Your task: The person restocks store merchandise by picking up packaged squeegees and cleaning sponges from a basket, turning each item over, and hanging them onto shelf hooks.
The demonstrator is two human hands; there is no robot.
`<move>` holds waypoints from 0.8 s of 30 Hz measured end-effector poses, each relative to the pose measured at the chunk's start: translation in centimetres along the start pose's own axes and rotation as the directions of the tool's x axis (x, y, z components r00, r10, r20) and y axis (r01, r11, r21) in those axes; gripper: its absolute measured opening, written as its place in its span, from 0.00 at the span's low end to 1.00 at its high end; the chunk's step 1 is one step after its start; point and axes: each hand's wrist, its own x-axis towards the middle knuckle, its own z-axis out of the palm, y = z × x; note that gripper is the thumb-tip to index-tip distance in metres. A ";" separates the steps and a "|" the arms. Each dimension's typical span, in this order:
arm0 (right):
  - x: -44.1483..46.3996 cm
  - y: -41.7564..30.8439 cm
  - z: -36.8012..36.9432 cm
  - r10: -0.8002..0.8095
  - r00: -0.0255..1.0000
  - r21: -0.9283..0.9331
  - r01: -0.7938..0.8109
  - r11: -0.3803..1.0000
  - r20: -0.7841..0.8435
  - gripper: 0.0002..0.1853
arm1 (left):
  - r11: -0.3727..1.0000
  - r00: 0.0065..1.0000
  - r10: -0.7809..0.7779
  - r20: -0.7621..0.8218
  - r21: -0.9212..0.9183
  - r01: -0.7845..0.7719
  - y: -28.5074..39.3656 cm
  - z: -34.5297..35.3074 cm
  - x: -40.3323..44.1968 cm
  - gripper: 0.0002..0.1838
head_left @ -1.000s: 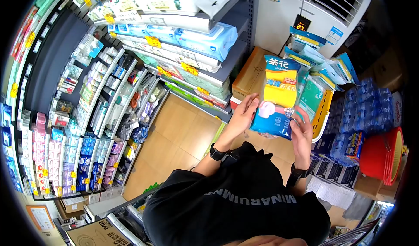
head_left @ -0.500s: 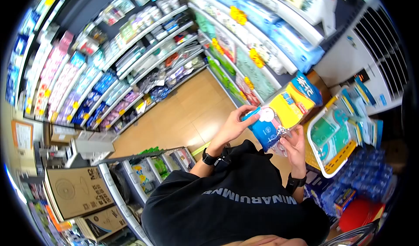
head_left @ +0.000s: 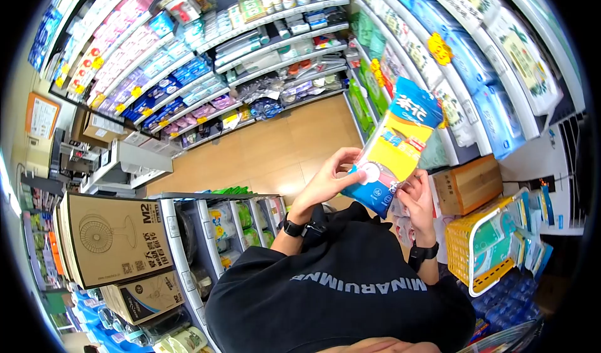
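Observation:
A blue and yellow plastic package (head_left: 399,145) is held up in front of the chest, tilted, with its top end leaning to the right. My left hand (head_left: 333,179) grips its lower left edge, thumb on the front. On the lower right edge, my right hand (head_left: 416,201) pinches the package between thumb and fingers. Both wrists wear black bands. Beyond the package stand shelves of wet wipes (head_left: 466,55). A yellow basket (head_left: 460,246) with green and blue packages in it is to the right of my right hand.
Shelves of small goods (head_left: 282,46) curve across the back. Cartons with fan pictures (head_left: 119,237) stand at left beside a low shelf unit (head_left: 203,228). A brown carton (head_left: 469,184) sits at right, near wrapped bottles (head_left: 510,303). Wood-look floor (head_left: 263,152) runs between the shelves.
The view has turned left, so the shelves and basket appear shifted and more of the fan cartons shows. Both hands still hold the package, which now stands more upright than half a second ago.

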 end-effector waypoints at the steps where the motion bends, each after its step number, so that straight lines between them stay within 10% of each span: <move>1: 1.0 0.6 0.5 0.008 0.999 -0.029 -0.007 1.000 0.047 0.26 | 1.000 1.000 0.001 -0.017 0.000 -0.001 0.3 -0.8 -0.3 0.26; 24: 9.6 -0.1 13.5 -0.052 0.938 -0.260 0.148 0.954 0.343 0.14 | 0.953 0.842 0.005 -0.540 -0.252 -0.168 2.2 -10.1 -5.0 0.19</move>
